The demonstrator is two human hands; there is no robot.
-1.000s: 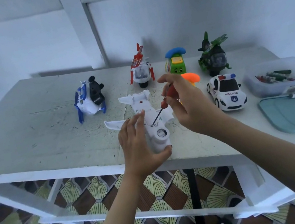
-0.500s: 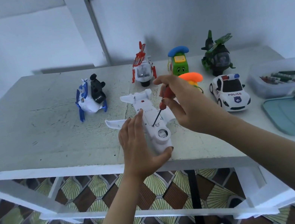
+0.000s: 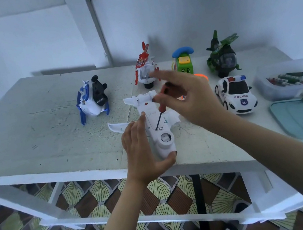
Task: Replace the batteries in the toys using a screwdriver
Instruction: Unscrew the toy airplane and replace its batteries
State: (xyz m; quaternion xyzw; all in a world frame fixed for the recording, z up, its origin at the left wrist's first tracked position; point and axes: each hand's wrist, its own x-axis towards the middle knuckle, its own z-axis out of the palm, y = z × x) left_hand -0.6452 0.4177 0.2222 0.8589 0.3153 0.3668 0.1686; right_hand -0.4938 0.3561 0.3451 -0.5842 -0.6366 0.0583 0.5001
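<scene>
Near the front edge of the surface (image 3: 38,134), belly up — white toy plane (image 3: 148,109), nose clasped by left hand (image 3: 140,147), thumb curled under, fingers laid along its side. Screwdriver (image 3: 162,105) tip set in a screw hole, red handle pinched in right hand (image 3: 190,98), forefinger stretched out and blurred. Just right, police car (image 3: 237,94); farther back, red helicopter (image 3: 145,69) and green helicopter (image 3: 221,57); far right — clear tub (image 3: 288,68).

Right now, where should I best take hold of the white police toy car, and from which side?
Probably grip the white police toy car across its two doors, coming from above. It stands upright on its wheels, nose toward the camera; the sides are flatter than the sloped bonnet and windscreen.
</scene>
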